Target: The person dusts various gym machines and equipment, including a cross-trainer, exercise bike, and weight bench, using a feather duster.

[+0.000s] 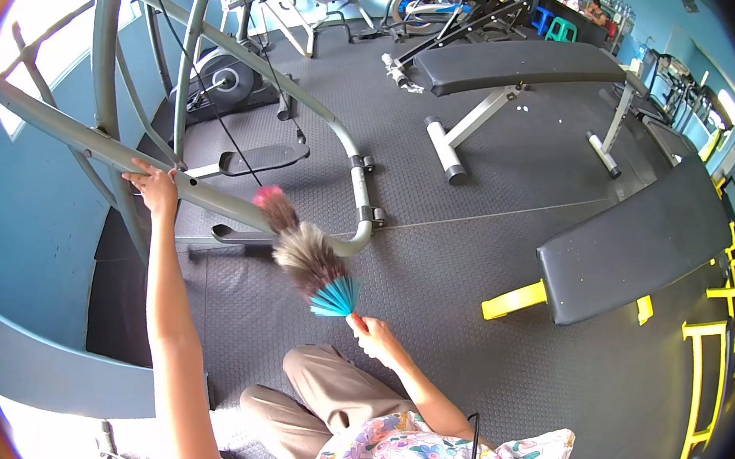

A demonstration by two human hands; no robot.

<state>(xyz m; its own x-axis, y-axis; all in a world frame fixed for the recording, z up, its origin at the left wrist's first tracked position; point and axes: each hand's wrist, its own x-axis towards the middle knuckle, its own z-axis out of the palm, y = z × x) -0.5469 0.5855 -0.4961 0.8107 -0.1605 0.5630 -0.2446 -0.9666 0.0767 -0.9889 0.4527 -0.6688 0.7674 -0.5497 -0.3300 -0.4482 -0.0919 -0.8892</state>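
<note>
My right hand (376, 341) is closed round the handle of a feather duster (307, 251). The duster has a turquoise collar, brown and pale feathers and a pink tip. It points up and left, with its tip overlapping the lower end of a grey machine tube (227, 203). My left hand (157, 189) rests against the same sloping tube higher up, its fingers stretched out and apart. The tube belongs to a grey-framed exercise machine with black foot pedals (265, 159).
To the right are a black padded bench with yellow legs (634, 242) and another black bench (523, 67) with silver legs. A yellow rack (703, 403) lines the right edge. Green (562, 31) and blue stools stand far back near a seated person (598, 13). Black textured matting (434, 261) covers the floor.
</note>
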